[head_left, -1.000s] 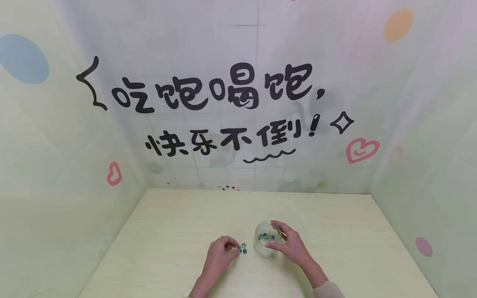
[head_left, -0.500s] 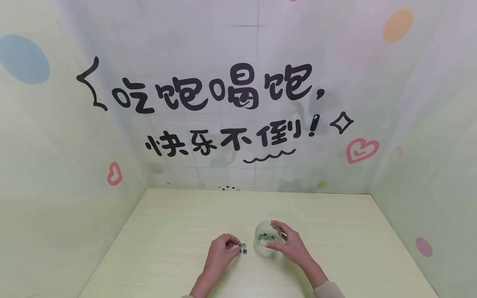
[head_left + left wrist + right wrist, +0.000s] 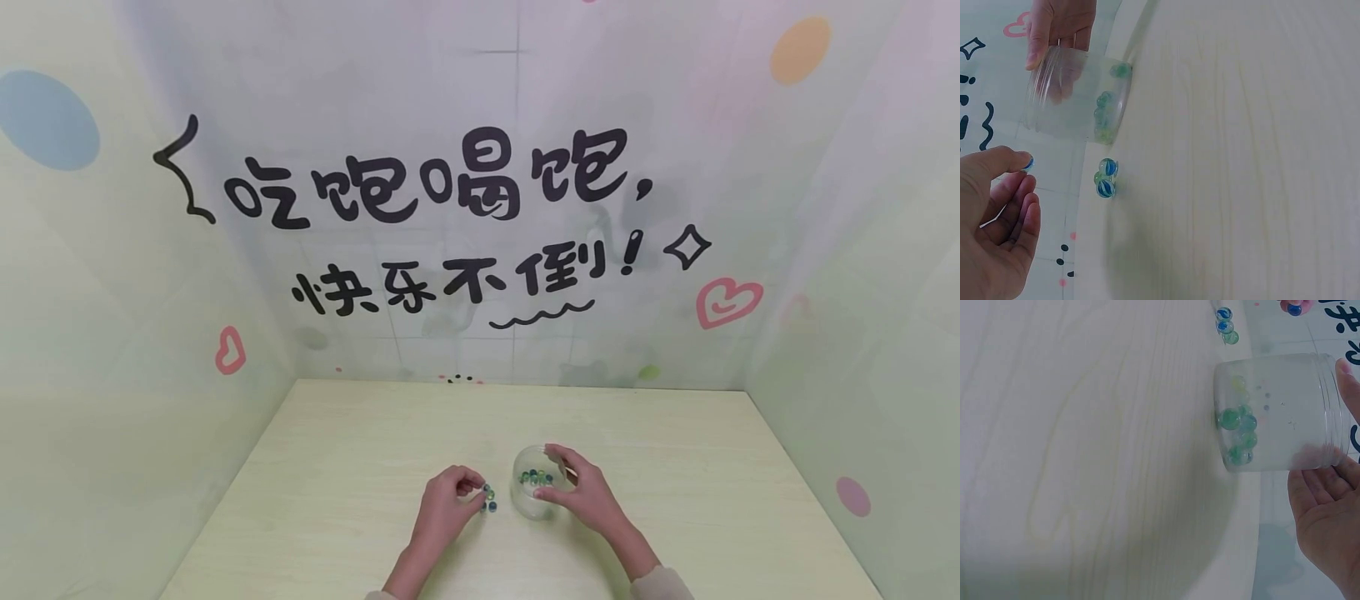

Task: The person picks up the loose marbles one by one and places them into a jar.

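Between thumb and fingertips, my left hand (image 3: 447,510) pinches a glass marble (image 3: 1029,164) with blue in it, raised off the tabletop in the left wrist view. Just below and beside it lie a few loose marbles (image 3: 1106,187), blue-swirled and green, close together on the table. To their right stands a clear, wide-mouthed jar (image 3: 1291,406), upright, with several green and blue marbles (image 3: 1244,428) on its bottom. My right hand (image 3: 592,497) grips the jar from the right, thumb on the near side and fingers around the far side by the rim.
The pale wood-grain table (image 3: 360,442) runs back to a printed cloth wall (image 3: 420,342) with dark lettering. Similar cloth walls stand at the left and right sides.
My left hand has closed on a marble at the group and lifted it slightly up and away. The right hand and the jar have stayed in place.
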The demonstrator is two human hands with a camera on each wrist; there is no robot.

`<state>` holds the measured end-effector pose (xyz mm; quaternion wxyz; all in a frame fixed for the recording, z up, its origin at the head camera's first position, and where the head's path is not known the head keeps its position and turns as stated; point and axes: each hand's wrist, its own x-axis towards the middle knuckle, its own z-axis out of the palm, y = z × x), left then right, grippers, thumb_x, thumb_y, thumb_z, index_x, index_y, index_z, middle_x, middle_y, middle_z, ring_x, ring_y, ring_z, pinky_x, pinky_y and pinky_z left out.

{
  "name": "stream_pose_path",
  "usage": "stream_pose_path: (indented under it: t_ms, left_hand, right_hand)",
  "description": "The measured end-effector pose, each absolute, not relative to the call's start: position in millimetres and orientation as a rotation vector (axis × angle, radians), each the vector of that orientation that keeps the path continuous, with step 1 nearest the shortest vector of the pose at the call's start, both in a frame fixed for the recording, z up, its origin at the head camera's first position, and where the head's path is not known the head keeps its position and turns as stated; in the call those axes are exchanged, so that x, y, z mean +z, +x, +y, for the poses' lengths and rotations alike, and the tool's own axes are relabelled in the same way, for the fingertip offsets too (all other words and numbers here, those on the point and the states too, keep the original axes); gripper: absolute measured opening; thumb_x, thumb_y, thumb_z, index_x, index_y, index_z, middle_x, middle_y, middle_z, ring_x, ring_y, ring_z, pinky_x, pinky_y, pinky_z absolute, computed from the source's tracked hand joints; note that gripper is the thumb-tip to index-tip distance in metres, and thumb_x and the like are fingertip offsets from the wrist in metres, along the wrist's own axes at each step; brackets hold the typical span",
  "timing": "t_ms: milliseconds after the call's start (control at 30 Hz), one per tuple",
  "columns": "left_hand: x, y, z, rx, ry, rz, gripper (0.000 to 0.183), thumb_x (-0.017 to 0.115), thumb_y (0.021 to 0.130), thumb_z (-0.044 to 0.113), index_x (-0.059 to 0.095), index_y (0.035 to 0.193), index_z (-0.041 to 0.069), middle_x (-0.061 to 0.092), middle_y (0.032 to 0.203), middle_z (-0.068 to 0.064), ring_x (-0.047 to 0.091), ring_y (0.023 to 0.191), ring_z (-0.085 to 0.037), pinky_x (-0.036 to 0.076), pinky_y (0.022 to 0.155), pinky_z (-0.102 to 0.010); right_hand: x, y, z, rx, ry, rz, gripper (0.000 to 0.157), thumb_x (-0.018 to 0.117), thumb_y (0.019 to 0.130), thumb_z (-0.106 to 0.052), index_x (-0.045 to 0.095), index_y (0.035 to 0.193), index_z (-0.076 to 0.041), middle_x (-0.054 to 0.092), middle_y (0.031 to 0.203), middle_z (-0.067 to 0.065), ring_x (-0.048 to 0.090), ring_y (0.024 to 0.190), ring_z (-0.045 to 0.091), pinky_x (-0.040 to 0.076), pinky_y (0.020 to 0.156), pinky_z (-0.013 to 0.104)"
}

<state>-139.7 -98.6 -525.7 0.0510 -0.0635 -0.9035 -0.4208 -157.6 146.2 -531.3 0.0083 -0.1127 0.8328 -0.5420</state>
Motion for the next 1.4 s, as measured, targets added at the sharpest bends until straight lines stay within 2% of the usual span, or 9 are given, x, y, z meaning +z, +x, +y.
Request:
stream_pose_path:
  t_ms: [567,1400]
  left_hand:
    - [-519.0,-141.3,-93.0,-1.279,-0.244,-2.71,0.012,0.078,0.083,0.011,0.07,0.091,0.011,0.069,0.088,0.002,0.06,0.08,-0.005,0.054,0.071,-0.019]
    - [-512.1,-147.4,-77.4,-1.321,-0.266,-2.702,0.012,0.078,0.083,0.011,0.07,0.092,0.012,0.068,0.089,0.002,0.059,0.081,-0.006,0.054,0.072,-0.018]
  right_hand:
    - [-532.5,-157.2,144.9,-1.725,-0.335,2.592,0.067,0.083,0.08,-0.017,0.054,0.139,-0.004,0.059,0.14,0.017,0.05,0.135,0.04,0.047,0.108,0.05]
    - [-530.6,-156.7,145.8,-1.727,-0.341,2.583,0.067,0.083,0.081,-0.017,0.053,0.14,-0.004,0.059,0.141,0.016,0.05,0.136,0.04,0.047,0.108,0.051]
